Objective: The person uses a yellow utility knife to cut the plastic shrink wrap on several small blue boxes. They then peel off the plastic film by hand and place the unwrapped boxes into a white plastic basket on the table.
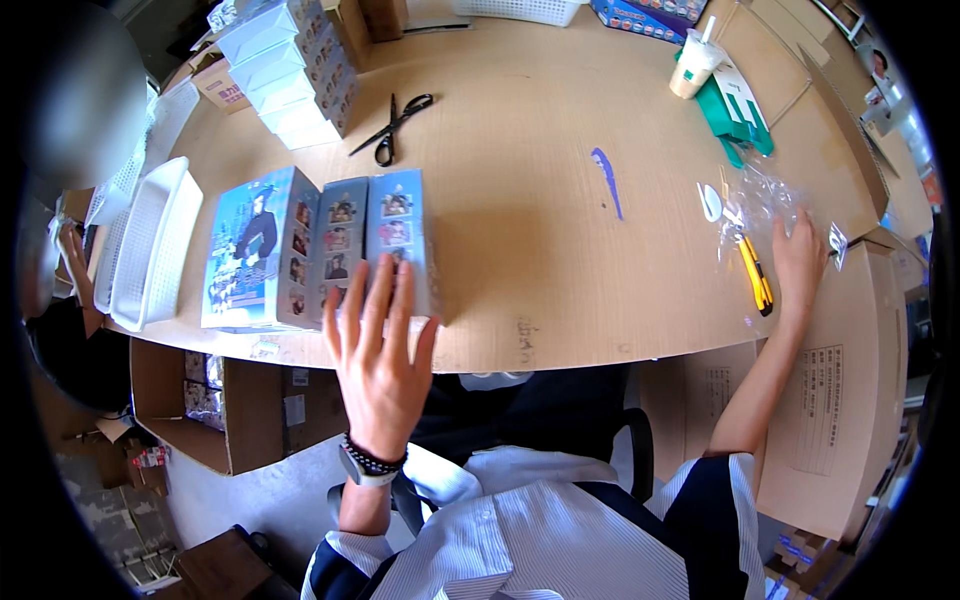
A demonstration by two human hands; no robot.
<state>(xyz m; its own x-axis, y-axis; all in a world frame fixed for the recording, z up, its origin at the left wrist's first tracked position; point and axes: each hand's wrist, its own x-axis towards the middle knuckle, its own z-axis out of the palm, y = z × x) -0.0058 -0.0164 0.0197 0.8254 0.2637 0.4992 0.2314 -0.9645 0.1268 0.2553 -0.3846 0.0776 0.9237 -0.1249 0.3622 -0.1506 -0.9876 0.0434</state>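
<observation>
My left hand (378, 350) is spread flat, fingers apart, over the near edge of three blue printed boxes (318, 248) standing side by side on the wooden table (540, 200); its fingertips touch the rightmost box. My right hand (797, 258) rests on a clear plastic bag (760, 205) at the table's right edge, fingers apart, just beside a yellow utility knife (755, 275). A white plastic spoon (710, 203) lies on the bag.
Black scissors (392, 125) lie behind the boxes. A stack of pale blue boxes (290, 70) stands at the back left, white baskets (155, 240) at the left edge, a drink cup (694, 68) and green item at the back right. Cardboard cartons (840, 400) stand at right. Another person sits at far left.
</observation>
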